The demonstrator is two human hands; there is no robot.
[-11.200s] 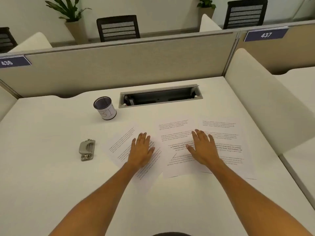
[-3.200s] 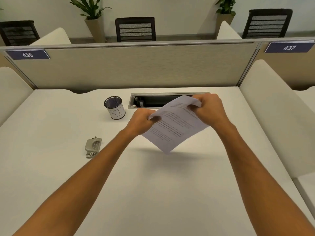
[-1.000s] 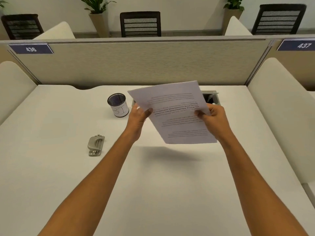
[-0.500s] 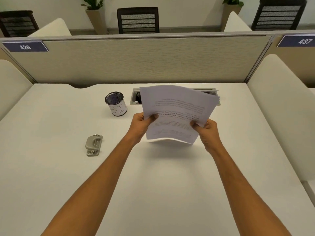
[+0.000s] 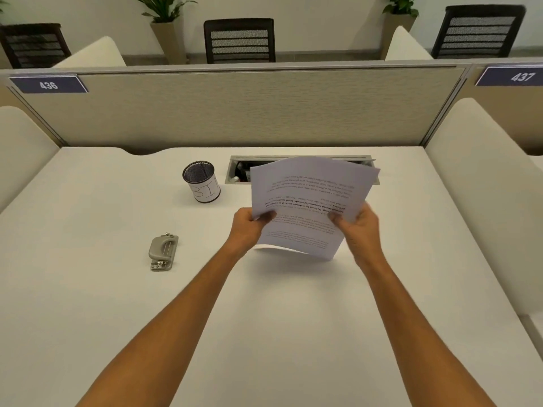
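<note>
Left hand (image 5: 248,223) and right hand (image 5: 357,227) pinch the sheets (image 5: 305,201), now lowered on edge toward the counter (image 5: 264,318), probably to square them.

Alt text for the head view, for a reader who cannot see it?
A left hand and right hand grip a sheaf of printed sheets by its side edges over a white desk. A mesh cup marked BIN and a grey hole punch stand to its left.
</note>
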